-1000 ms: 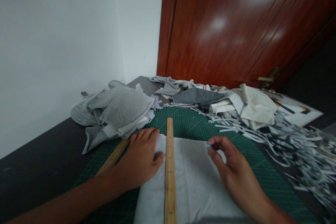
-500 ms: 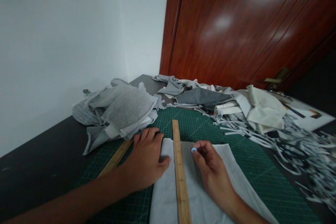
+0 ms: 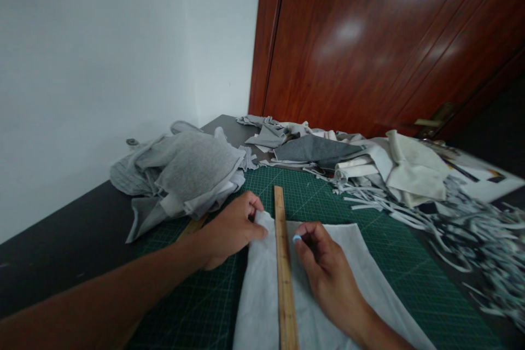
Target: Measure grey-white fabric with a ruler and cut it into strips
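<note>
A light grey fabric piece (image 3: 258,290) lies on the green cutting mat (image 3: 414,262), with a wooden ruler (image 3: 284,270) lengthwise over it. At the fabric's far left corner, my left hand (image 3: 235,224) pinches the edge between thumb and fingers. Just right of the ruler, my right hand (image 3: 328,268) rests over the fabric, its thumb and finger closed on a small pale-blue piece of tailor's chalk (image 3: 296,238). A second wooden ruler (image 3: 192,226) lies on the mat, mostly hidden behind my left arm.
A heap of grey fabric (image 3: 188,169) sits at the back left, by the white wall (image 3: 98,54). Along the back, folded cloth pieces (image 3: 315,150) lie before a brown door (image 3: 348,38). Tangled fabric strips (image 3: 479,246) cover the right side of the dark table (image 3: 53,257).
My left hand has gone from lying spread beside the fabric to pinching its far left corner. The ruler and my right hand with the chalk have shifted slightly relative to each other.
</note>
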`<state>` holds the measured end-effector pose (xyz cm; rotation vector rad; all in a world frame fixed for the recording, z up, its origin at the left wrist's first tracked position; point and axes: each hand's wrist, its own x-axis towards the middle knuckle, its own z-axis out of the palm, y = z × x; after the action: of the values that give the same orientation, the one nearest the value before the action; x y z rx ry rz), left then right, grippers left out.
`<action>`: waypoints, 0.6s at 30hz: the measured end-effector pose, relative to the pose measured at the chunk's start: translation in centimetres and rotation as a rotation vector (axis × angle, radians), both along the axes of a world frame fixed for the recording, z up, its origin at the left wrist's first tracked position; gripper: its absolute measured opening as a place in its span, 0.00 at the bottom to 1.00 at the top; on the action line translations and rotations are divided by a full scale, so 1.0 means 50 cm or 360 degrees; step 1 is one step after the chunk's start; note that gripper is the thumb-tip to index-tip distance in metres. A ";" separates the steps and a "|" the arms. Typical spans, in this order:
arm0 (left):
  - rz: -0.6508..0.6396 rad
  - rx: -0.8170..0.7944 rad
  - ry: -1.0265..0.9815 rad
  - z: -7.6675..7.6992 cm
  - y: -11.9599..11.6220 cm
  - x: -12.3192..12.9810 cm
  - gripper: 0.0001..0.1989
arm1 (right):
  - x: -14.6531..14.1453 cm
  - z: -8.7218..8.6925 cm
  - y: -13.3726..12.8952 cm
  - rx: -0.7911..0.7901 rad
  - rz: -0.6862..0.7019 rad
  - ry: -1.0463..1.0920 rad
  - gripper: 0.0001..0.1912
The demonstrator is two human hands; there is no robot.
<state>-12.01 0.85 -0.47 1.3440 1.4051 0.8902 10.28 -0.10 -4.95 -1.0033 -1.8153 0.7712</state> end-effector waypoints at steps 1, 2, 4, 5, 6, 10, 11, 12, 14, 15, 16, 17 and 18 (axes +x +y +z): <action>0.0002 -0.0090 -0.0095 -0.001 0.000 -0.005 0.26 | 0.000 0.001 0.000 0.0011 -0.0003 -0.0007 0.05; 0.0005 -0.0124 -0.0119 -0.002 0.001 -0.011 0.31 | -0.001 0.001 -0.001 0.0020 -0.0005 -0.0013 0.05; 0.0029 -0.0011 0.0072 -0.001 0.003 -0.025 0.37 | -0.001 0.001 -0.001 0.0037 -0.0009 -0.0021 0.05; 0.0042 0.0101 0.0262 -0.001 0.004 -0.032 0.37 | -0.001 0.002 -0.001 0.0048 -0.0012 -0.0026 0.05; 0.0058 0.0216 0.0470 0.000 0.005 -0.037 0.37 | -0.002 0.002 -0.002 0.0058 -0.0013 -0.0031 0.05; 0.0101 0.0500 0.1032 0.000 0.003 -0.051 0.33 | -0.004 0.006 -0.002 0.0082 -0.0009 -0.0046 0.05; 0.0102 0.0518 0.1102 0.000 0.000 -0.052 0.32 | -0.004 0.007 -0.003 0.0084 -0.0011 -0.0046 0.05; 0.0097 0.0527 0.1159 0.001 -0.005 -0.053 0.31 | -0.004 0.008 -0.003 0.0083 -0.0012 -0.0046 0.05; 0.0133 0.0613 0.1246 0.003 -0.024 -0.052 0.30 | -0.005 0.010 -0.004 0.0081 -0.0006 -0.0042 0.05; 0.0160 0.0710 0.1272 0.003 -0.037 -0.050 0.30 | -0.005 0.010 -0.004 0.0080 -0.0003 -0.0038 0.05; 0.0180 0.0838 0.1286 0.003 -0.055 -0.046 0.29 | -0.005 0.010 -0.004 0.0076 0.0003 -0.0036 0.05; 0.0164 0.1004 0.1285 0.001 -0.076 -0.040 0.28 | -0.005 0.010 -0.004 0.0071 0.0007 -0.0037 0.05; 0.0084 0.1125 0.1270 -0.003 -0.099 -0.033 0.26 | -0.004 0.009 -0.004 0.0068 0.0013 -0.0039 0.05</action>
<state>-13.68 -4.11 -0.63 2.3901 1.7903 0.9763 10.06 -0.31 -4.48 -0.9825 -1.8503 0.7247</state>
